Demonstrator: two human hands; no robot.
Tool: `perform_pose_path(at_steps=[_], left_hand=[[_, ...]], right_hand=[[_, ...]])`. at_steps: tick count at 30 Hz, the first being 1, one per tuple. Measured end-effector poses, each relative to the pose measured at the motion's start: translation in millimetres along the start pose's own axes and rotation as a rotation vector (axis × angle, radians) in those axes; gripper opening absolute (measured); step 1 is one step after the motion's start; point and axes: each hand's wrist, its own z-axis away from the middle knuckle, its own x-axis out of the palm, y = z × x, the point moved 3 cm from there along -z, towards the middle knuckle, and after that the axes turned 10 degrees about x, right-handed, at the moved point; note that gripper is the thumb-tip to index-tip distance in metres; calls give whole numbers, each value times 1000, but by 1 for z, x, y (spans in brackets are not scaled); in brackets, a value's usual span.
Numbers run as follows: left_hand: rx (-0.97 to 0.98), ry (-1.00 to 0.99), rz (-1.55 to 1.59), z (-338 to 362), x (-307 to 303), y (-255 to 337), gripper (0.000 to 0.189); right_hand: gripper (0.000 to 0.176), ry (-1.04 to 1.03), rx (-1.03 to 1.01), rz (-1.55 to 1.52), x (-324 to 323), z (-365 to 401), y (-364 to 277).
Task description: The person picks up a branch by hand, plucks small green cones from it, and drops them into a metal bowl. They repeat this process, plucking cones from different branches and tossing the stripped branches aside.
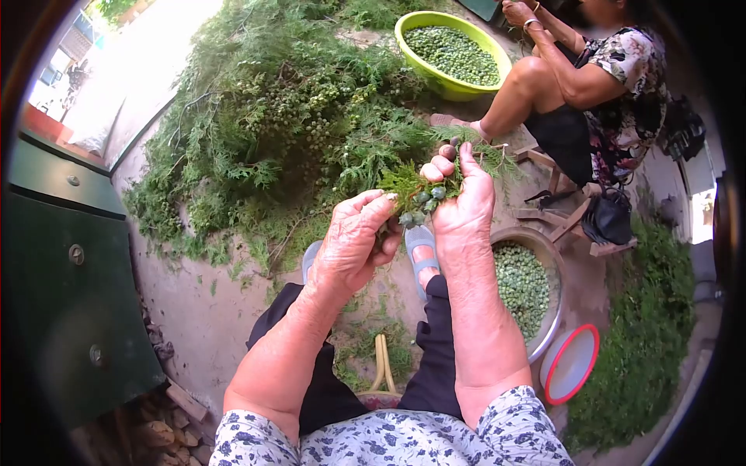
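A small green sprig [412, 190] with several round bluish-green cones is held up between my two hands, above my feet. My left hand [353, 237] pinches the sprig's left side with thumb and fingertips. On the other side, my right hand [464, 186] has its fingers curled round the sprig, thumb pointing up. Beyond the hands lies a big pile of cut green branches [272, 116]. Right of my right forearm stands a round metal basin [553, 272] with many green cones [521, 291] in it.
A yellow-green tub [458, 91] of cones stands at the back. A seated person [590, 78] is at the upper right, near wooden stools [571, 221]. A red-rimmed basket [571, 363] leans by the basin. Dark green cabinets [70, 287] line the left; more greenery [645, 342] lies right.
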Motion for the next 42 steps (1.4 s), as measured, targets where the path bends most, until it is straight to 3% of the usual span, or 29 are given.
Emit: perform_pose_path(at_steps=[4, 7, 9, 18, 21, 28, 30, 33, 35, 38, 42], left_hand=[[1, 68, 95, 7, -9, 4, 13], [47, 113, 148, 4, -11, 4, 14], [47, 125, 162, 3, -5, 3, 16], [91, 63, 9, -1, 9, -16, 27], [144, 58, -33, -1, 11, -16, 21], [24, 74, -42, 3, 8, -11, 11], [26, 63, 119, 8, 1, -12, 12], [9, 73, 98, 4, 4, -9, 24], [-32, 35, 82, 0, 4, -12, 28], [-73, 61, 25, 1, 9, -16, 24], [-33, 38, 123, -2, 8, -22, 24]], right_hand=[[18, -10, -221, -39, -9, -14, -37], [19, 11, -227, -18, -15, -15, -39], [19, 66, -129, -55, -21, -17, -30], [19, 157, -162, 120, -10, -7, -11], [18, 173, -175, 120, -5, -3, -6], [15, 168, -197, 47, -6, -5, -14], [17, 112, -263, 26, -9, -11, -32], [18, 52, -248, 32, -6, -9, -31], [21, 140, -113, 33, -7, -7, -21], [23, 63, 7, -16, -6, -4, -10], [25, 72, 21, 71, -10, -4, -3]])
